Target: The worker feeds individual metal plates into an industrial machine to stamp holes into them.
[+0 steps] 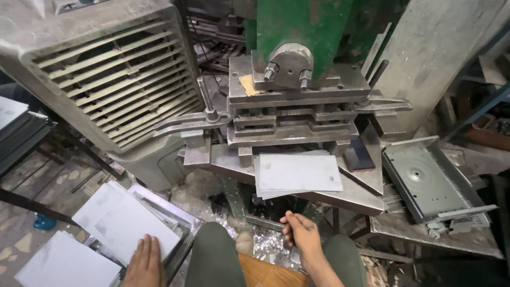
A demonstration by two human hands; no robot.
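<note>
The left hand (pixel 144 261) lies flat, fingers (pixel 150 245) together and stretched out, palm down on the top sheet of a stack of blank metal sheets (pixel 125 220) at the lower left (dull grey, smooth, rectangular, fanned a little askew). The right hand (pixel 302 234) hangs free between the knees, fingers (pixel 288 220) loosely curled and slightly apart, holding nothing. Just above it, a few punched sheets (pixel 297 174) with small corner holes rest on the steel bed (pixel 350 196) of the green press (pixel 297 32). A grey tray (pixel 430 180) with a ribbed edge sits to the right.
</note>
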